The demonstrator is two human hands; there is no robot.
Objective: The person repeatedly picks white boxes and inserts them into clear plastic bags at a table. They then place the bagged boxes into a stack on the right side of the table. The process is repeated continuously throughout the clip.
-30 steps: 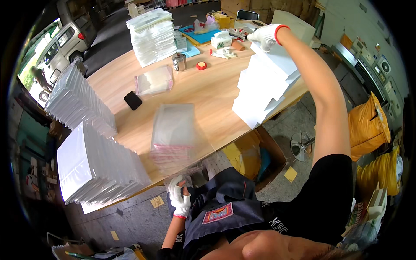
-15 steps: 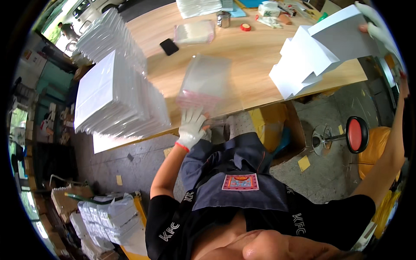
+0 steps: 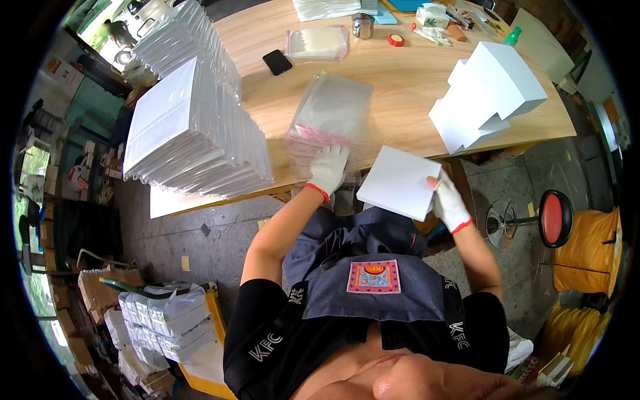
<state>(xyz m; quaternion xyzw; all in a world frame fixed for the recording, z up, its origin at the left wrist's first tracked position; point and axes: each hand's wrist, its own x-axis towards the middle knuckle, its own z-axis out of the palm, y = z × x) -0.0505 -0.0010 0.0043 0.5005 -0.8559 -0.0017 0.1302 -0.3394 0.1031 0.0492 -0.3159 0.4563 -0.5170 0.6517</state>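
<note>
My right hand (image 3: 451,202), in a white glove with a red cuff, grips a flat white square slab (image 3: 400,183) by its right edge. Thumb on top, it holds the slab tilted above my lap at the table's front edge; I cannot tell whether it is paper or a box. My left hand (image 3: 329,168), gloved alike, lies with fingers stretched out on the near, pink-edged end of some clear plastic bags (image 3: 335,107). Right of the bags stands an uneven pile of similar white slabs (image 3: 490,93).
Tall stacks of white slabs in clear wrapping (image 3: 193,140) fill the table's left side. A black phone (image 3: 277,63), another bag packet (image 3: 317,43), a metal canister (image 3: 362,27) and a red tape roll (image 3: 396,41) lie farther back. A red-seated stool (image 3: 553,218) stands at right.
My right hand has come from the pile at far right to the middle, bringing one white slab. My left hand has moved slightly up and right onto the bags' pink edge.
</note>
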